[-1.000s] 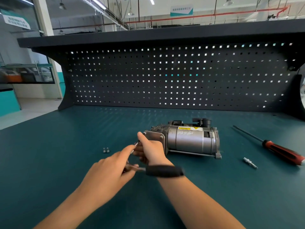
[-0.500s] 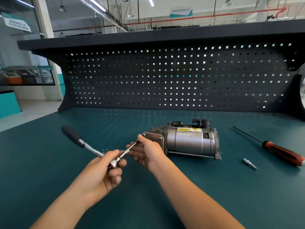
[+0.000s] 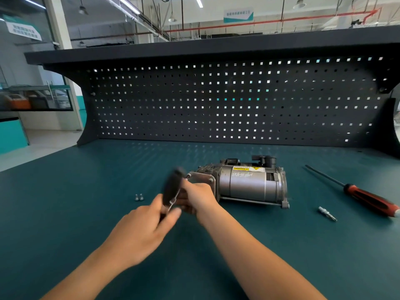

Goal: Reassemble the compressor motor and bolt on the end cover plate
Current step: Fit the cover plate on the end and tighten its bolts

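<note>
A silver cylindrical compressor motor (image 3: 249,185) with a yellow warning label lies on its side near the middle of the dark teal bench top (image 3: 65,202). Its square grey end cover plate (image 3: 202,179) faces left, towards the hands, with bolt heads showing at its upper corners.

The right hand (image 3: 198,198) sits against the lower near part of that plate and hides it. Its back is to the camera and its fingers are curled leftwards; whether they pinch anything cannot be told.

Just left of it, the left hand (image 3: 142,230) grips the lower end of a ratchet wrench with a black handle and a thin silver shaft (image 3: 172,189), thumb and fingers closed round it. The tool is blurred. Its handle points up and away, crossing in front of the plate's left edge, and the shaft runs towards the right hand's fingers.

Two small silver bolts (image 3: 139,197) stand side by side on the bench, left of the hands and apart from them. Right of the motor, a long screwdriver with a red and black handle (image 3: 368,199) lies at a slant, and a short metal bit (image 3: 326,213) lies near its handle. A dark perforated metal pegboard (image 3: 238,105) stands along the back of the bench.
</note>
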`<state>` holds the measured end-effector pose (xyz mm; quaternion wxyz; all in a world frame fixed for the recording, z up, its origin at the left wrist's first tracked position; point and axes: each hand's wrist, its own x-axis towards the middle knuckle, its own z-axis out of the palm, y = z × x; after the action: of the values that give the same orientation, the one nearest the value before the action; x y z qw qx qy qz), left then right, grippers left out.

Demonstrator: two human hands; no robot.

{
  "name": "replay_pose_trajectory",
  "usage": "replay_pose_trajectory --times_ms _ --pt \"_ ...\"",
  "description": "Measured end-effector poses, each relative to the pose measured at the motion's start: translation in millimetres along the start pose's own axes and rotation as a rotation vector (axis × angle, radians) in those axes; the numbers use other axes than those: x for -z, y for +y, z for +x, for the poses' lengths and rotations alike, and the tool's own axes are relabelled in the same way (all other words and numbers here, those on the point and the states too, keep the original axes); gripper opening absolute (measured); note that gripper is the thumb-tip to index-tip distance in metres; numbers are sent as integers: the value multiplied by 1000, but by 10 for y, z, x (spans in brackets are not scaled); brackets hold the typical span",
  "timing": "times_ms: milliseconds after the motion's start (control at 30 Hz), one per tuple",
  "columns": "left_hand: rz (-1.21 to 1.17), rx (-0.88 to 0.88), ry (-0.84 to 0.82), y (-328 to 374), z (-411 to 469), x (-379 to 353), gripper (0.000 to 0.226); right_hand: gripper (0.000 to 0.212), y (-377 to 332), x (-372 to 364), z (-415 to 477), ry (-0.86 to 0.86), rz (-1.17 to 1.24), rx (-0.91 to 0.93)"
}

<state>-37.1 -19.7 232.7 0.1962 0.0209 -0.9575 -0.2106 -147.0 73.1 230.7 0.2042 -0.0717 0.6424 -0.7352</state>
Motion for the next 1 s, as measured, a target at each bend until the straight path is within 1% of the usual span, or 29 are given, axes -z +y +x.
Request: replay_pose_trajectory --times_ms 33,67,100,167,233,267,300,367,433,467,533,600,667,700,733,767,800,833,933,967,1000 --pt "-258 32 16 9 14 -26 38 29 -12 2 -11 -8 13 -13" --pt "-503 116 33 38 42 -36 37 28 -26 5 -16 -19 34 -30" --pt "-741 235 37 48 63 -37 39 26 -41 9 -24 -30 62 -47" --pt "-1289 499 17 50 86 5 45 22 -61 4 -32 -45 116 -82" --pt "-1778 706 -33 27 89 82 41 22 -68 -16 -29 -56 143 -107" --pt "-1927 759 -45 4 84 116 35 23 -60 -30 -21 -60 146 -114" --pt "-1991 780 -53 -23 79 129 28 24 -51 -41 -20 -63 145 -117" --pt "-1949 767 -82 -33 60 101 22 24 -40 -54 -18 -63 132 -117" --pt "-1752 722 -91 -25 53 60 8 25 -35 -44 -14 -60 117 -119" --pt "-1599 683 -68 -24 59 45 2 26 -32 -34 -10 -56 104 -123" --pt "-1151 565 8 -51 68 32 13 27 -30 -8 -10 -40 66 -124" --pt "-567 347 68 -104 47 33 21 28 -24 13 -7 -19 33 -100" --pt "24 124 79 -106 9 35 26 29 -19 15 1 -11 12 -62" --pt "247 39 87 -104 -10 17 31 30 -17 7 -1 -9 -1 -46" --pt "387 -22 84 -89 -24 -11 34 31 -13 0 -4 -7 -12 -34" --pt "457 -56 84 -82 -34 -36 35 31 -8 -12 -8 -5 -18 -24" --pt "458 -51 74 -78 -33 -38 35 31 -4 -24 -6 -4 -17 -18" --pt "364 -25 84 -92 -32 -33 33 29 -3 -33 -1 -1 -6 -14" --pt "-216 75 101 -83 -19 -53 18 23 -2 -33 14 -4 66 -16" --pt "-397 135 79 -45 -4 -55 14 22 -11 -26 11 -11 86 -23" --pt "-625 225 50 -1 10 -45 15 20 -22 -18 6 -19 97 -35"
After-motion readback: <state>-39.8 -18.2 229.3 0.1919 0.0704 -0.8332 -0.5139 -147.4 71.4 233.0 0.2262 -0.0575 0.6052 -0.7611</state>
